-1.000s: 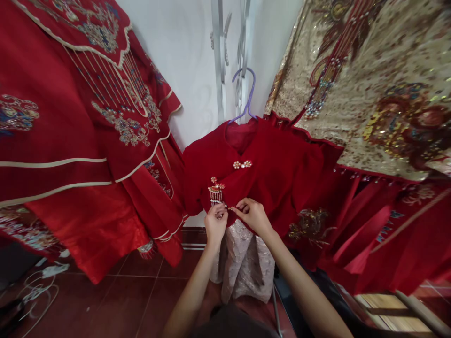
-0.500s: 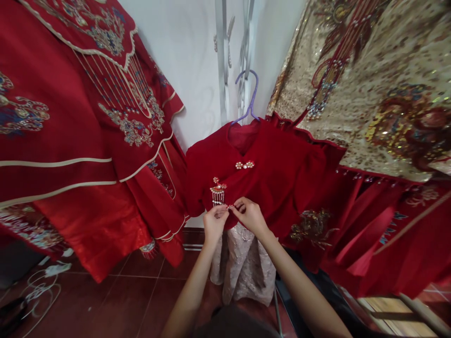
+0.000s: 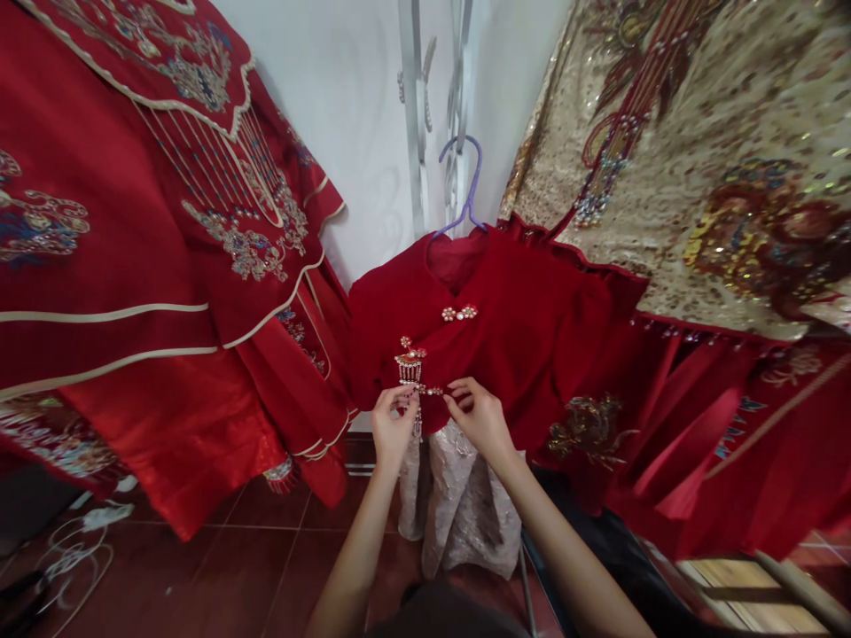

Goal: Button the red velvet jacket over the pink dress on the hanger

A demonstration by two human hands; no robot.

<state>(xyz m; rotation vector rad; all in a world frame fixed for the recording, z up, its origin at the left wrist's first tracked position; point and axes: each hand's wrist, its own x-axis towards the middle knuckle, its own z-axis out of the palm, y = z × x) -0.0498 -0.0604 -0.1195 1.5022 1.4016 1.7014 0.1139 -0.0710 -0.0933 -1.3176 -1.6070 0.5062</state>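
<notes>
A red velvet short-sleeved top [image 3: 511, 310] hangs in front of me on a purple hanger [image 3: 474, 182]. Jewelled flower clasps [image 3: 459, 314] sit below its neckline, and a beaded tassel brooch [image 3: 410, 361] lies lower on the left. My left hand [image 3: 394, 430] has its fingertips pinched at the tassel's lower strands. Beside them a second jewelled clasp [image 3: 432, 391] runs across the lower front. Just right of that clasp is my right hand [image 3: 480, 415], thumb and index finger slightly apart, holding nothing visible. A pale patterned skirt [image 3: 458, 514] hangs under the top.
Red embroidered garments [image 3: 266, 204] hang at the left, and a gold sequined garment [image 3: 705, 159] at the right. Behind the hanger stands a white metal rack [image 3: 413, 115]. White cables [image 3: 73, 554] lie on the tiled floor [image 3: 253, 558] at lower left.
My hands have moved apart. The left shifted left onto the tassel strands; the right came off the lower clasp, which now shows between them. The tassel's lower end is now visible.
</notes>
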